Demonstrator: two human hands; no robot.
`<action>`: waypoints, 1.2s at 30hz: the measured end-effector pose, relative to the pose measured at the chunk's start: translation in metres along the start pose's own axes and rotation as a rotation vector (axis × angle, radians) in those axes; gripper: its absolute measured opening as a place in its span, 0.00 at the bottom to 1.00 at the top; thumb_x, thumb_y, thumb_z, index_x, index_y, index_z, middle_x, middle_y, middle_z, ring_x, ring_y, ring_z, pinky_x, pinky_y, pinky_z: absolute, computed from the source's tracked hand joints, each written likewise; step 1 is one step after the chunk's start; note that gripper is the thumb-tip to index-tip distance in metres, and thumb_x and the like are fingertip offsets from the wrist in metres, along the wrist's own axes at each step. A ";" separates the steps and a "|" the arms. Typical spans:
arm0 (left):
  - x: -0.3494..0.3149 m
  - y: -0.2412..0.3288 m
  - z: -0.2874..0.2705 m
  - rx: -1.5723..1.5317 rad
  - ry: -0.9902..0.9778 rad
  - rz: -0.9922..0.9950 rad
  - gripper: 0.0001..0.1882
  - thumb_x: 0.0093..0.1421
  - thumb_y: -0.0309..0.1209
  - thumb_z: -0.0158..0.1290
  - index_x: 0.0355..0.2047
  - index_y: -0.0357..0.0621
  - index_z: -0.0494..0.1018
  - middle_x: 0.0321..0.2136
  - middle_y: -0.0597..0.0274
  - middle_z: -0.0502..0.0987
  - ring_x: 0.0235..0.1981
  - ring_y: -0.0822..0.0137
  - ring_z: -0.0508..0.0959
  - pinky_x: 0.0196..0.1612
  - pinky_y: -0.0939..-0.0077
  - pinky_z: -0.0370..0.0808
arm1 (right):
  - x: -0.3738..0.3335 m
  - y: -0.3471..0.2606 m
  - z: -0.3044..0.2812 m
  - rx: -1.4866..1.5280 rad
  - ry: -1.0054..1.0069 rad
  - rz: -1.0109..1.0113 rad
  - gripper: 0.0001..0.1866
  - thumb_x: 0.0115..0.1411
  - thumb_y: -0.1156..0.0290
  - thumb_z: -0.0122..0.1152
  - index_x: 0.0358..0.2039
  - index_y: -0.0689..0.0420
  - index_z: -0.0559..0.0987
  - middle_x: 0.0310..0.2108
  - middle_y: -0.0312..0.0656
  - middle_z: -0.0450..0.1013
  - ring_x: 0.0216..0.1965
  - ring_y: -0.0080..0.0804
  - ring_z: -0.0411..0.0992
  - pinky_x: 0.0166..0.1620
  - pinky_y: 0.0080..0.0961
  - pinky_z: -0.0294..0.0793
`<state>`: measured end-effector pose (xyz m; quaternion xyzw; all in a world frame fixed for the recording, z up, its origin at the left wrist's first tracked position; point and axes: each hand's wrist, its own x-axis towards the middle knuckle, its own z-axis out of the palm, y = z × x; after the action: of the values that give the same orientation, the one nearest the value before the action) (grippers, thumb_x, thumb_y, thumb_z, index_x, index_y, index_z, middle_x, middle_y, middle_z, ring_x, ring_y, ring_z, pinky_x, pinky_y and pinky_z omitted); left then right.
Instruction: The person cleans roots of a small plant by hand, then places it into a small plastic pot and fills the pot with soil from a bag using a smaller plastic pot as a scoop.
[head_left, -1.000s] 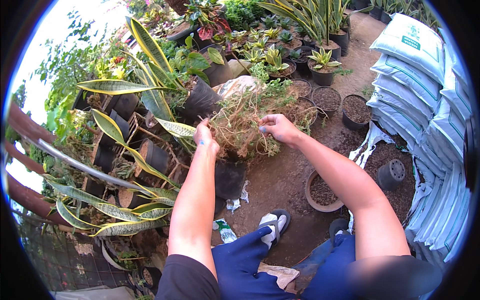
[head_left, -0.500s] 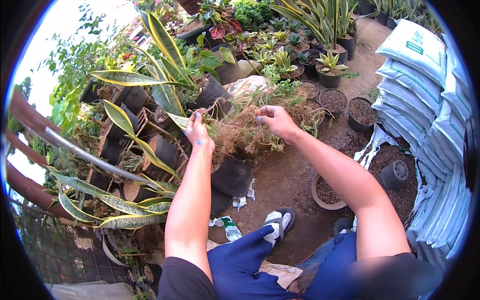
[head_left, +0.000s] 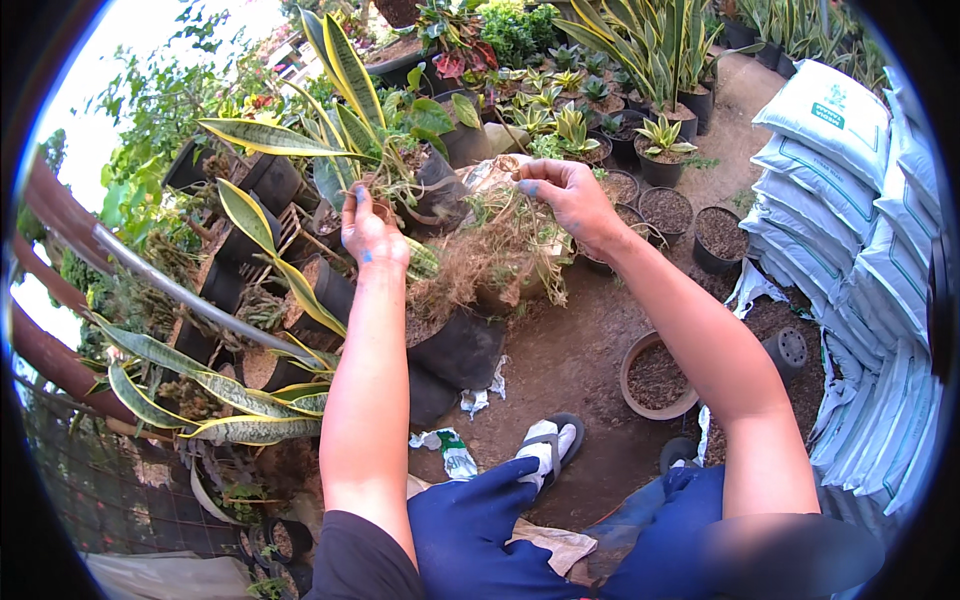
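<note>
My left hand [head_left: 374, 232] is raised at the left, its fingers closed near a drooping green stem by a tilted black pot; what they hold is hidden. My right hand [head_left: 574, 200] is apart from it, thumb and fingers pinched on thin brown roots [head_left: 508, 168]. Below and between the hands sprawls a tangled heap of dry roots and pulled weeds [head_left: 485, 258]. It lies over the black pots. A snake plant [head_left: 350, 85] with yellow-edged leaves rises beyond my left hand.
Tipped black pots [head_left: 455, 345] lie beneath the heap. A round pot of soil [head_left: 655, 375] stands by my right forearm. Stacked white sacks [head_left: 825, 170] line the right side. Soil-filled pots [head_left: 720, 240] stand past my right hand. A curved metal pipe [head_left: 200, 290] crosses the left.
My hands have moved apart: the left a little left and down, the right up and away from the root tangle. The view has shifted slightly.
</note>
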<state>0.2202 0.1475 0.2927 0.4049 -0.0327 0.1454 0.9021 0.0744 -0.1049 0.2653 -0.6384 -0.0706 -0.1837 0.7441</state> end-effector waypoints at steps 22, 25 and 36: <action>-0.118 -0.007 0.066 0.397 -1.043 -0.374 0.21 0.67 0.21 0.58 0.60 0.36 0.73 0.54 0.59 0.80 0.53 0.70 0.80 0.57 0.73 0.78 | -0.058 -0.060 -0.026 -0.317 -0.049 0.031 0.12 0.63 0.71 0.70 0.43 0.65 0.83 0.37 0.36 0.81 0.38 0.20 0.75 0.45 0.25 0.76; -0.124 -0.009 0.076 0.420 -1.057 -0.344 0.21 0.66 0.22 0.60 0.59 0.35 0.74 0.53 0.59 0.81 0.52 0.71 0.80 0.58 0.74 0.77 | -0.063 -0.069 -0.036 -0.254 -0.037 0.066 0.11 0.64 0.71 0.69 0.43 0.64 0.83 0.37 0.35 0.80 0.39 0.20 0.75 0.47 0.23 0.75; -0.150 -0.031 0.092 0.666 -1.014 -0.368 0.15 0.68 0.29 0.60 0.53 0.39 0.81 0.48 0.67 0.83 0.51 0.74 0.78 0.60 0.73 0.71 | -0.092 -0.093 -0.080 -0.292 -0.106 0.254 0.10 0.64 0.72 0.68 0.44 0.62 0.85 0.38 0.34 0.82 0.40 0.19 0.76 0.48 0.20 0.74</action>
<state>0.0915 0.0245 0.3056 0.6815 -0.3387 -0.2196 0.6104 -0.0541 -0.1772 0.3059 -0.7521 -0.0010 -0.0630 0.6560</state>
